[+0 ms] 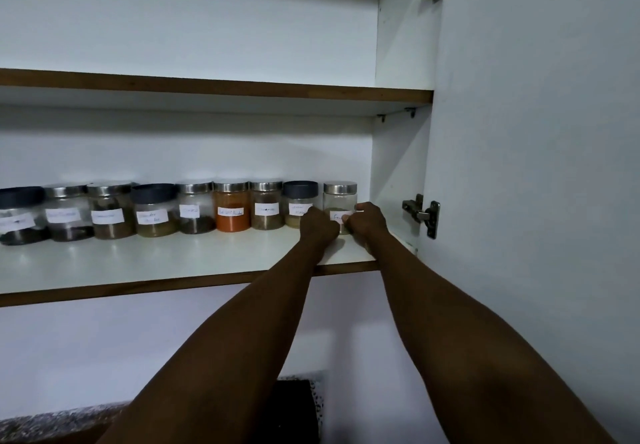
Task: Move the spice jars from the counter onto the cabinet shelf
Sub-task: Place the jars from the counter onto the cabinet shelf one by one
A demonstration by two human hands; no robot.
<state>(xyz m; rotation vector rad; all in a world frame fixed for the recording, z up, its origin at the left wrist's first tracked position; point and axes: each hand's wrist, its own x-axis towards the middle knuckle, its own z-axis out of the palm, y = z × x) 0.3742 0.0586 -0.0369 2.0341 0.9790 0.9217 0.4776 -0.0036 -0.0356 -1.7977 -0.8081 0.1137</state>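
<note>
Several labelled glass spice jars stand in a row along the back of the white cabinet shelf [173,263]. The rightmost jar [340,197] has a silver lid and pale green-brown powder. My left hand [317,223] and my right hand [369,220] both grip its lower part, one on each side. Its base rests on the shelf near the right wall. Just to its left stands a dark-lidded jar [300,197], and further left an orange-powder jar [232,209].
The open cabinet door [536,166] with a metal hinge [424,215] stands at the right. An upper shelf [207,88] runs above the jars. A speckled granite counter [52,423] shows at the bottom left, below the cabinet.
</note>
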